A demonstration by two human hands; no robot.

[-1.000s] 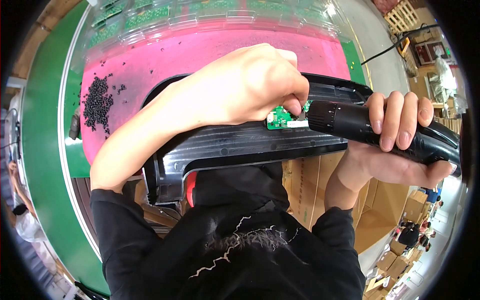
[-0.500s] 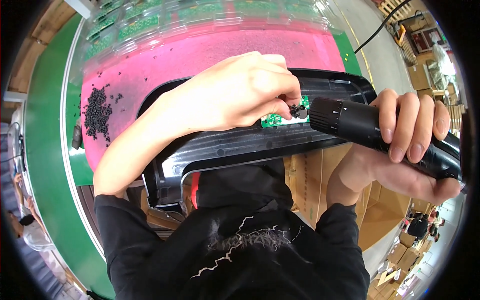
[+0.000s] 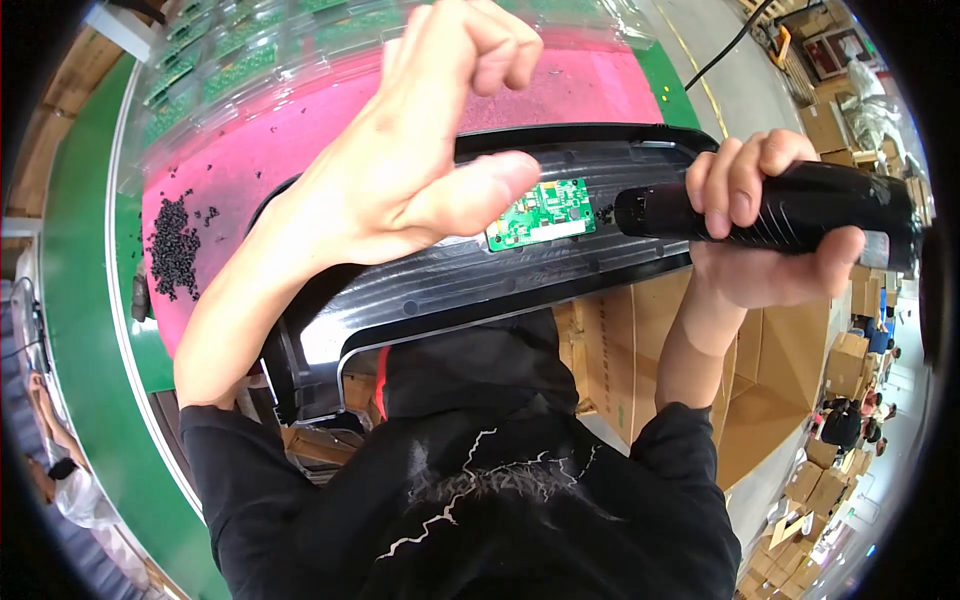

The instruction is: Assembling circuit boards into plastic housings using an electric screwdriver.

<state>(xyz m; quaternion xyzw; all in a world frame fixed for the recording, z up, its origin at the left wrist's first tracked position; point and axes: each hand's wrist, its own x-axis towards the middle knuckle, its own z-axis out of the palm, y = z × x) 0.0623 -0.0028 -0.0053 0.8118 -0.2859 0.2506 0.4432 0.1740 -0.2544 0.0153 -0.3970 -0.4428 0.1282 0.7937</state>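
Note:
My right hand [image 3: 745, 190] is wrapped round a black electric screwdriver [image 3: 830, 210], held nearly level with its nose pointing left. The nose is close to the right end of a green circuit board [image 3: 548, 212]. A few tiny dark pieces [image 3: 604, 214], too small to make out, show at the nose. The board sits inside a long black plastic housing [image 3: 450, 300]. My left hand [image 3: 420, 150] hovers above the housing's left half, thumb apart from the bent fingers and nothing visible between them. Its thumb covers the board's left edge.
A heap of small black screws [image 3: 174, 250] lies on the pink mat [image 3: 300, 135] at the left. Clear plastic trays of green boards [image 3: 235, 75] stand along the far side. An open cardboard box [image 3: 640, 360] is below the housing at the right.
My left hand has lifted off the board, away and to the left, and its fingers have parted. The screwdriver has turned in my right hand and moved slightly upward in view.

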